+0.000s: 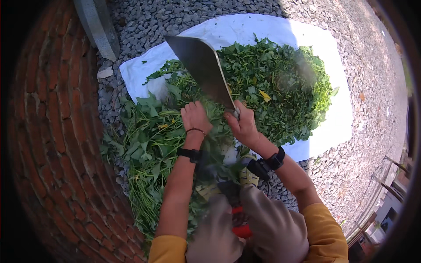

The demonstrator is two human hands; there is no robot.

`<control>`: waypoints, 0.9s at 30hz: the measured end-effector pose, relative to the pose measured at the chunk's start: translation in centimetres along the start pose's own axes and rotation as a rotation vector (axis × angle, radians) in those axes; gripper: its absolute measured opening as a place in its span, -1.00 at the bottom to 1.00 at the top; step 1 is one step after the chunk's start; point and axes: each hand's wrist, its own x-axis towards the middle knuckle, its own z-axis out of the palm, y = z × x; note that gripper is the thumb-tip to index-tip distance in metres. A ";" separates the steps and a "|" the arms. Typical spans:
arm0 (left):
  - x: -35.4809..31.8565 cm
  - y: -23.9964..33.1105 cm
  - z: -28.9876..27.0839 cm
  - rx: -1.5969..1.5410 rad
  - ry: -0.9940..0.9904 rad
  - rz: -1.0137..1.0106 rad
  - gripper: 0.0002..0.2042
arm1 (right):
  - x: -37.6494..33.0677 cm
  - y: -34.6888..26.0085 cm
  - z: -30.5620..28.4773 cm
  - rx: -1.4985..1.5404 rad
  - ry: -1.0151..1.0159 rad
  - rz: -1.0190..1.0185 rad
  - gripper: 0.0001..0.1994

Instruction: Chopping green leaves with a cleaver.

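My right hand [244,125] is closed round the handle of a broad, dark-bladed cleaver [197,65], its blade raised and slanting up to the left. Beside it, my left hand [195,117] is closed on a bunch of leafy green stems [149,151], its fingers partly hidden at the tips. Long uncut stems trail down along my left forearm. Beyond my hands, a wide heap of chopped greens [276,83], with a few yellow leaves, covers much of a white sheet [263,24]. Whatever lies under the left hand is hidden by leaves.
A red brick wall [57,131] rises on the left. Grey gravel [158,19] surrounds the sheet, and a concrete post [98,30] stands at the far left. My bent knees [274,219] and shoes [249,177] are close below my hands.
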 end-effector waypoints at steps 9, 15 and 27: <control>-0.2 0.0 0.1 -0.042 0.019 -0.007 -0.53 | 1.5 0.6 -0.9 -0.203 -0.106 0.019 -0.65; -0.2 0.0 0.4 -0.030 -0.025 -0.023 -0.50 | -0.4 1.3 0.9 -0.090 0.049 0.009 -0.69; 0.4 0.2 0.6 -0.071 -0.036 -0.148 -0.48 | -0.9 -0.2 -1.1 -0.114 0.019 0.119 -0.70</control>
